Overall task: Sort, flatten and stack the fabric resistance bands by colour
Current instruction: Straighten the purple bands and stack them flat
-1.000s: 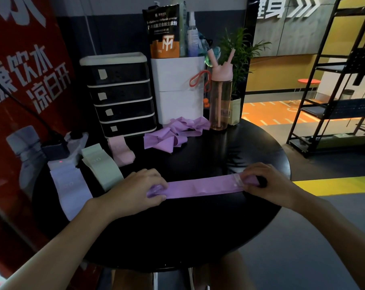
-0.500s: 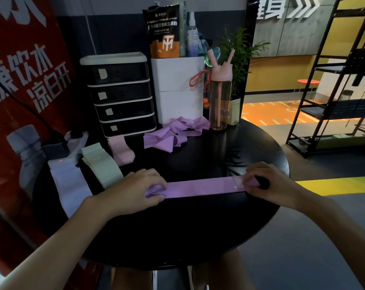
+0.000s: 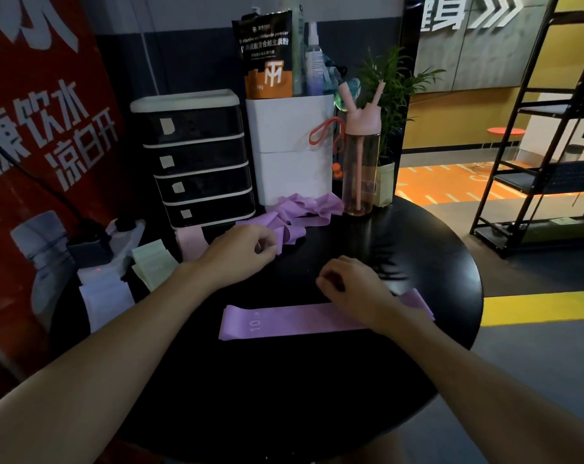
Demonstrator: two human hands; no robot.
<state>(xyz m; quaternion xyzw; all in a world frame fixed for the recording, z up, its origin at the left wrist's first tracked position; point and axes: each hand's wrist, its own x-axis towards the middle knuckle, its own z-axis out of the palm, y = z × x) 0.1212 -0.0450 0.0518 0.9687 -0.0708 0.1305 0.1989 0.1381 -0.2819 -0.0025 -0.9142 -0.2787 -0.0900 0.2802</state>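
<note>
Left hand: The left hand reaches to the far side of the table, fingers curled against the near edge of a crumpled purple heap; whether it grips the fabric cannot be told.
Right hand: The right hand is held well apart from the left, loosely curled and holding nothing, its wrist crossing over the right part of a flattened band.
Flattened band: A purple band lies pressed flat near the middle of the table, running left to right, with "10 LB" printed near its left end and its right end showing beyond the wrist.
Crumpled heap: More purple bands lie tangled and unflattened toward the back, in front of the white bin.
Other colours: At the table's left edge lie a pink band, a pale green band beside it, and a whitish band nearest the camera, each laid flat and apart from the purple ones.
Table: All rest on a round black table.
Back of table: A black drawer unit with a white top stands beside a white bin holding a powder pouch and a spray bottle; a pink water bottle and a potted plant stand to the right.
Surroundings: A red banner with white characters hangs at the left; a black metal rack stands at the right.
</note>
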